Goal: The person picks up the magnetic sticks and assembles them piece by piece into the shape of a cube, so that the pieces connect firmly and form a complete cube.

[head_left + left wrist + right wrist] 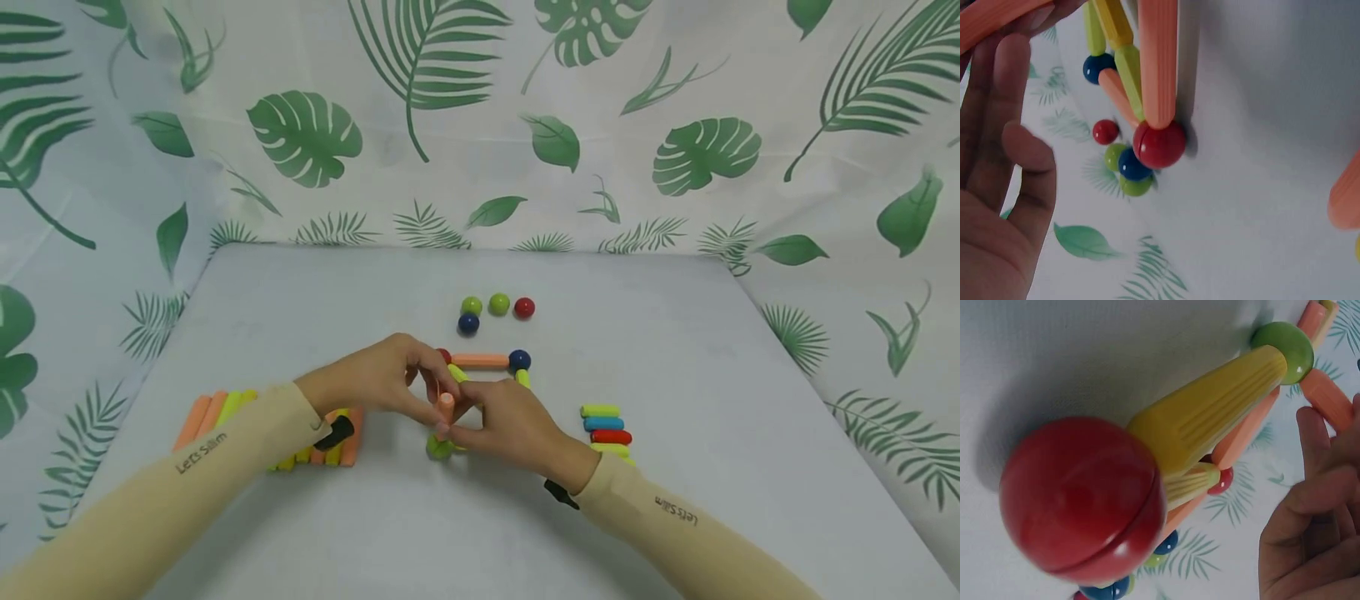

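Both hands meet at the middle of the table [675, 350] and hide most of the stick-and-ball frame [483, 367] beneath them; only its far orange stick [480, 361], 1 blue ball [519, 360] and a sliver of a red ball show. The left hand [375, 379] and right hand [510, 425] together pinch 1 short upright orange stick [446, 408] above a green ball [438, 447]. Behind lie 4 loose balls [495, 310]: 2 green, 1 red, 1 blue. A row of sticks [225, 417] is half covered by the left sleeve; a stack of sticks [607, 429] near the right wrist shows about 4.
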Demonstrator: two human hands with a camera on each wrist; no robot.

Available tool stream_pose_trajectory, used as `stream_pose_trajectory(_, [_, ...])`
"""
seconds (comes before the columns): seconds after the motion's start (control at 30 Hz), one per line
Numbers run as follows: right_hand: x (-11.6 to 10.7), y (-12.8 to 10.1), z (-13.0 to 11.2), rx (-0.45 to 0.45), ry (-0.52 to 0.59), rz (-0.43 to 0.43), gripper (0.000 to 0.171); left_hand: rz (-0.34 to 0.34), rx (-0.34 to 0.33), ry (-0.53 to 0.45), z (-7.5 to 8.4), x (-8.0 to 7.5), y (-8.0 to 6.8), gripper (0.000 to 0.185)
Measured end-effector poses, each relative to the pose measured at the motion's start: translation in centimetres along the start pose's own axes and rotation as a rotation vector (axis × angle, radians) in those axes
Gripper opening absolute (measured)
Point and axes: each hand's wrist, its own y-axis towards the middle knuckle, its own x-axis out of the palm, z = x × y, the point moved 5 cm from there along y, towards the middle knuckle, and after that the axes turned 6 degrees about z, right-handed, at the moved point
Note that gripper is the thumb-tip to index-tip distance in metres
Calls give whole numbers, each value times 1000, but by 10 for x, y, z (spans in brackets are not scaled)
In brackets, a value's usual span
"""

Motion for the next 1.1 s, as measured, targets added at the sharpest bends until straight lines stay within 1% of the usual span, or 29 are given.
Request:
stream_pose_trajectory(0.07, [-2, 0, 2, -3, 5, -32, 19, 24, 9, 16, 0, 2, -1, 20])
stream_pose_trajectory(0.13, [-10, 1, 6, 15, 16, -74, 19, 44, 10, 19, -1, 3, -2, 15])
stream_pose_trajectory(0.2, [-23, 3, 15, 53, 30, -97, 19, 63, -1, 9, -2, 3, -3, 13])
stream_pose_trajectory(0.23, [-31, 5, 21, 81, 37, -89, 19, 72, -8, 2, -3, 3, -4, 13])
stream_pose_trajectory(0.3, [-50, 10, 37, 142, 55, -29, 18, 87, -17, -8, -4, 3, -4, 12])
stream_pose_trajectory(0.43, [-84, 25, 79, 254, 63, 197, 22, 111, -24, -21, -7, 4, -5, 13])
stream_pose_trajectory(0.47, [-89, 30, 89, 277, 51, 234, 25, 113, -24, -24, -7, 4, -5, 13])
stream_pose_trajectory(0.5, [-92, 34, 99, 299, 33, 249, 29, 113, -22, -28, -7, 5, -6, 13])
stream_pose_trajectory(0.53, [-94, 38, 109, 321, 5, 241, 35, 113, -21, -34, -7, 6, -6, 13])
stream_pose_trajectory(0.57, [-93, 42, 117, 341, -28, 211, 40, 111, -18, -38, -7, 7, -6, 12])
stream_pose_trajectory(0.67, [-86, 53, 133, 346, -137, 48, 56, 110, -3, -40, -6, 9, -5, 12])
stream_pose_trajectory(0.73, [-79, 58, 139, 335, -203, -52, 61, 114, 8, -36, -6, 10, -5, 12])
stream_pose_trajectory(0.8, [-74, 61, 139, 318, -260, -97, 60, 118, 17, -30, -5, 10, -5, 12])
stream_pose_trajectory(0.87, [-71, 61, 139, 321, -317, -91, 56, 120, 18, -23, -5, 11, -4, 13])
stream_pose_trajectory(0.97, [-70, 61, 138, 322, -399, -40, 47, 122, 19, -17, -4, 11, -4, 13])
stream_pose_trajectory(1.1, [-72, 56, 141, 356, -447, 15, 35, 124, 17, -16, -4, 11, -4, 13])
